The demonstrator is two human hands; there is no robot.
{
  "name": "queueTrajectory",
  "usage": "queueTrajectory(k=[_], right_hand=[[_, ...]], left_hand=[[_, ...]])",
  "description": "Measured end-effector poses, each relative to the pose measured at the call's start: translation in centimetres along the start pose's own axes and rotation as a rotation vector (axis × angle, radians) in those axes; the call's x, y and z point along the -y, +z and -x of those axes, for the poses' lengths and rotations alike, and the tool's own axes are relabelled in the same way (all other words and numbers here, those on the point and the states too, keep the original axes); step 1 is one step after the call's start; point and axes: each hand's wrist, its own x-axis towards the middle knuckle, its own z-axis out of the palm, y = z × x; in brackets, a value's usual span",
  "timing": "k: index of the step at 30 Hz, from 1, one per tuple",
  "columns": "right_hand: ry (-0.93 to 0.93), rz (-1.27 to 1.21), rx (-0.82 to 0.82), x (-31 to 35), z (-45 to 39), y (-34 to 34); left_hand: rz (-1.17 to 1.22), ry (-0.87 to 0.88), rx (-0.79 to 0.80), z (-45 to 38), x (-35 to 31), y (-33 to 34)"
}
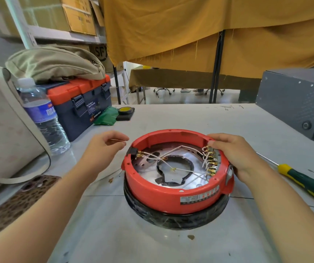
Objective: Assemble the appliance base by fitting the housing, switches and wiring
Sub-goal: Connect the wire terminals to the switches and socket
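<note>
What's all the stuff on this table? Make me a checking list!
Surface: pale table, stained.
Job's things: red housing upside down on a black ring; switch block inside its right wall.
Clutter: screwdriver, toolbox, water bottle, tape roll, phone.
Hands: left hand pinches a thin wire; right hand grips the housing rim.
Cables: white wires cross the inside.
Surroundings: yellow cloth, cardboard boxes.

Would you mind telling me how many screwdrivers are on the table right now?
1. The screwdriver, with a green and yellow handle, lies on the table to the right of the red housing. Others may be hidden inside the toolbox.
</note>
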Motion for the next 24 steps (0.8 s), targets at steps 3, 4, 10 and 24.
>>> queueTrajectory(k=[3, 4, 10, 24], right_hand=[[0.037, -0.032, -0.026, -0.1, -0.1, 0.1], [0.037, -0.038, -0.035, -0.1, -0.1, 0.1], [0.048, -0.036, -0.068, -0.5, -0.5, 0.1], [0.046, 0.014, -0.072, -0.7, -0.6, -0.1]], left_hand=[[-0.112, -0.063, 0.061, 0.2, 2.2, -0.1], [-0.122, -0.083, 0.081, 0.4, 2.9, 0.0], [-0.261, -0.083, 0.09, 0.6, 4.7, 0.2], [-0.495, -0.021, 0.025, 0.4, 5.0, 0.2]])
